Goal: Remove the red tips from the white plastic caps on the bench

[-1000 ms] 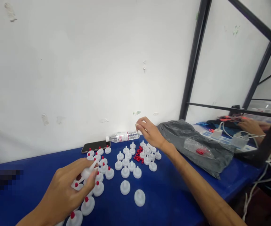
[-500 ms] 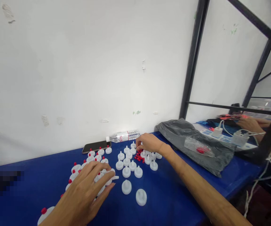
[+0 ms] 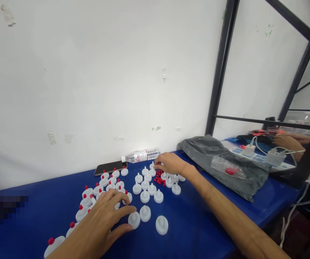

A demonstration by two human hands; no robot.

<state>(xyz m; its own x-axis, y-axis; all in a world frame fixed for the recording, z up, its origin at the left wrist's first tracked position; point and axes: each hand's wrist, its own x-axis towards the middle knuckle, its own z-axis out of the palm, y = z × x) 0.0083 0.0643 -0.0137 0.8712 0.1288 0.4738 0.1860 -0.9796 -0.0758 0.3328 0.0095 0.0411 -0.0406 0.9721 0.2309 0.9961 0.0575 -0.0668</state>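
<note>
Several white plastic nozzle caps (image 3: 145, 196) stand on a blue table (image 3: 192, 223); those on the left carry red tips (image 3: 98, 188). My left hand (image 3: 103, 223) reaches over them and pinches one plain white cap (image 3: 133, 219) between thumb and forefinger. My right hand (image 3: 169, 164) is curled, fingertips down at a small heap of loose red tips (image 3: 159, 178) in the middle of the plain caps. What its fingers hold is hidden.
A clear water bottle (image 3: 141, 156) and a dark phone (image 3: 110, 167) lie by the white wall. A grey plastic bag (image 3: 225, 167) with a clear packet of red tips (image 3: 227, 169) lies right. Another person's hands (image 3: 287, 141) work beyond a black frame (image 3: 221, 68), near a power strip (image 3: 260, 157).
My left hand set down the red-tipped cap and moved right onto a plain white cap. My right hand dropped from above the bottle to the red tips.
</note>
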